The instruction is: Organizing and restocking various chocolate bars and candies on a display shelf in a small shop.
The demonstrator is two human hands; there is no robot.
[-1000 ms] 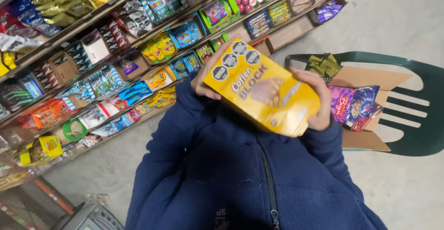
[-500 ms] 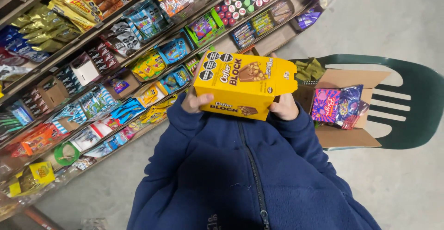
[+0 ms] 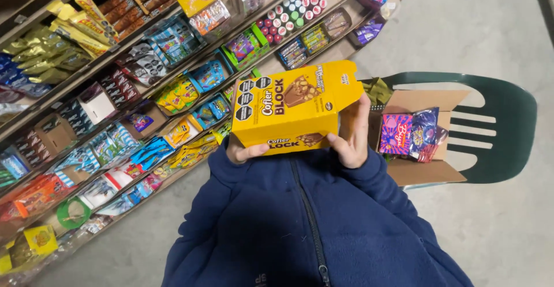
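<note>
- Currently, in the head view, both hands grip a yellow chocolate-bar display carton (image 3: 291, 111) at chest height: left hand (image 3: 242, 151) clasps its lower corner, right hand (image 3: 353, 134) its opened end.
- Supporting it from underneath should stop the open flap spilling bars beside the snack shelves (image 3: 115, 108).
</note>
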